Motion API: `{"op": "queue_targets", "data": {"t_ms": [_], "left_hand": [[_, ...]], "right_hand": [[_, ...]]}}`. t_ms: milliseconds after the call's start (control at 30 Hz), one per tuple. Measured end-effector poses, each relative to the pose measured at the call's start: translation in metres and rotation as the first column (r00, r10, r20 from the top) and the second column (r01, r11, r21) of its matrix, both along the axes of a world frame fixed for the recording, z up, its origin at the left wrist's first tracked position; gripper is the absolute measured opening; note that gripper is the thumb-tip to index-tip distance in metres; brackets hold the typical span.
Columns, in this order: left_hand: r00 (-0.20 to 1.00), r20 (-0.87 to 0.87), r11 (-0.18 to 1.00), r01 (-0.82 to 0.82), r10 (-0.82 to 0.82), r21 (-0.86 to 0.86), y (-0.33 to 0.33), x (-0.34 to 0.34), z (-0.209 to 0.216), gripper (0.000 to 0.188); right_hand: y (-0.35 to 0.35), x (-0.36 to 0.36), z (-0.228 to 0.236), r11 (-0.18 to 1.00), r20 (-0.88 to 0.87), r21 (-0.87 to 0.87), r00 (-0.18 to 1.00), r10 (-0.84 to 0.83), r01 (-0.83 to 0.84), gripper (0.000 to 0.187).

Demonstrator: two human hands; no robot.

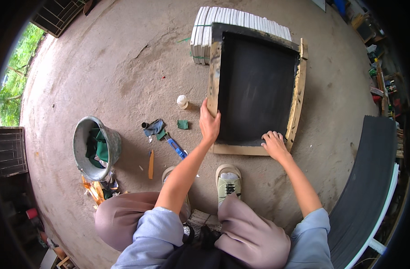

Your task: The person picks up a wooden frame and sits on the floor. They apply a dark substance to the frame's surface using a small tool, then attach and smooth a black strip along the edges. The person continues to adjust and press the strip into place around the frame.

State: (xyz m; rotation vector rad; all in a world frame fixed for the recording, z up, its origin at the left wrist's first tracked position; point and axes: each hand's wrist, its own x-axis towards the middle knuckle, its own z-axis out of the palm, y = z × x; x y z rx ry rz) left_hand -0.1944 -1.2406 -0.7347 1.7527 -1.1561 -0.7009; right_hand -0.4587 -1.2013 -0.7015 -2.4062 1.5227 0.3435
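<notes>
a person in rolled sleeves works low over a concrete floor [137,96], a wooden frame [256,89] with a recessed black panel set just beyond the toes, likely so both arms reach it easily. its far edge overlaps a bundle of white strips [240,18], apparently propped there to tilt the panel toward the wearer. the left hand [209,124] is closed around the frame's left edge, near the near left corner, thumb on the inner side, a grip that seems meant to steady it. the right hand [275,144] rests at the near right corner, fingers bent over the inner lip; whether they pinch anything small cannot be told. left of the frame, seemingly kept within reach, lie a blue cutter [175,146], a green scrap [183,124] and a white-topped bottle [182,102]; farther left, a metal bucket [114,145] holds green cloth [96,147].
</notes>
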Motion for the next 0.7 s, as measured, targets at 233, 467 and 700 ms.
{"op": "queue_targets", "data": {"t_ms": [233,467,700], "left_hand": [[0.968,0.243,0.996,0.078,-0.063,-0.053,-0.024,0.015,-0.001,0.065],[0.820,0.573,0.972,0.143,-0.011,-0.186,0.006,0.019,-0.016,0.064],[0.877,0.479,0.977,0.137,-0.042,-0.164,0.010,0.016,-0.023,0.063]], "right_hand": [[-0.024,0.012,-0.008,0.996,0.041,-0.036,0.996,-0.076,0.078,0.027],[-0.030,0.039,0.007,0.987,-0.093,0.154,0.995,-0.040,0.054,0.034],[-0.040,0.082,0.012,0.894,-0.219,0.314,0.941,-0.260,0.320,0.039]]}}
